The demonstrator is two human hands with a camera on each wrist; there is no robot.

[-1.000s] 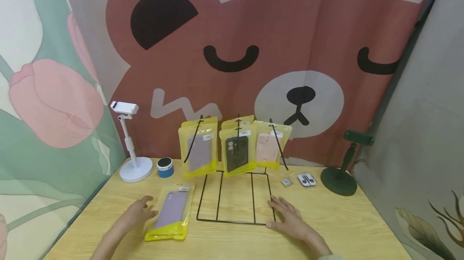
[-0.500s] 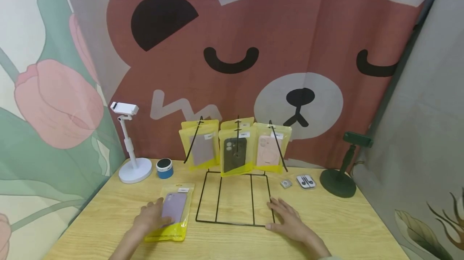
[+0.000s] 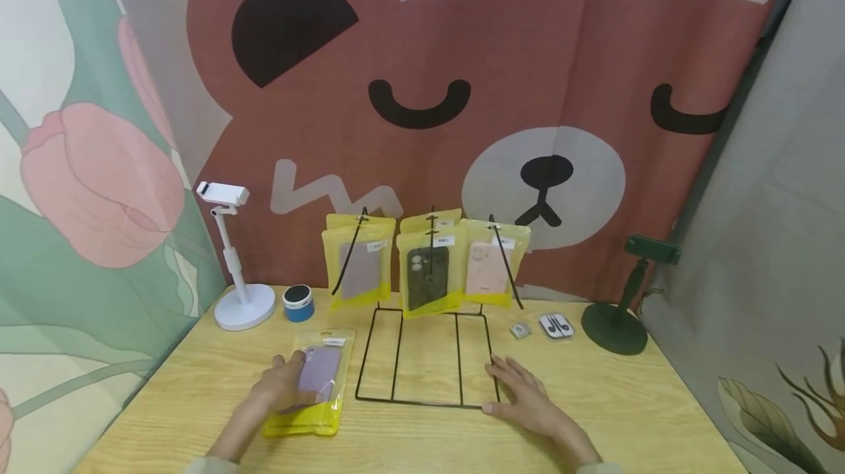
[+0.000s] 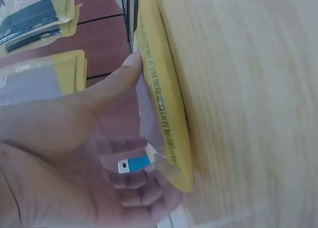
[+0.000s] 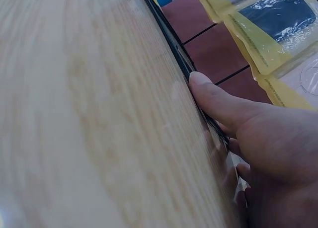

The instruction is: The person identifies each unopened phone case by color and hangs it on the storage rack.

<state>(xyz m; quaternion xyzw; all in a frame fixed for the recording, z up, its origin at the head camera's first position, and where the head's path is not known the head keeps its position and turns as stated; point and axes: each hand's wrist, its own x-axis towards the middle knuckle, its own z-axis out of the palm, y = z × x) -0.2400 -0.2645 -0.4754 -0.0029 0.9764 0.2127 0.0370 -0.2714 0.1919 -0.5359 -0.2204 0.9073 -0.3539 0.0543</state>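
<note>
A phone case in a clear-and-yellow zip bag [image 3: 330, 367] lies flat on the table at left in the head view. My left hand [image 3: 280, 384] is over its left side; in the left wrist view the thumb [image 4: 130, 64] touches one edge and the curled fingers the opposite edge, holding it. To the right stands a black wire display rack [image 3: 428, 403], its base flat on the table. My right hand [image 3: 524, 397] rests at the base's right front corner, fingers loosely spread. From the rack's hooks hang bagged cases: lilac [image 3: 359, 268], black [image 3: 428, 277] and pink [image 3: 487, 268].
A white phone stand [image 3: 244, 307] and a blue round speaker [image 3: 298, 303] stand at the back left. Behind the right hand lie a small silver square item [image 3: 520, 330] and boxed earphones [image 3: 557, 326]. A dark green stand [image 3: 615, 329] is at back right. Curtains hang behind.
My left hand has moved right from beside the bagged phone case onto it and now grips it. My right hand stays at the rack's corner. The hanging bags have swung slightly.
</note>
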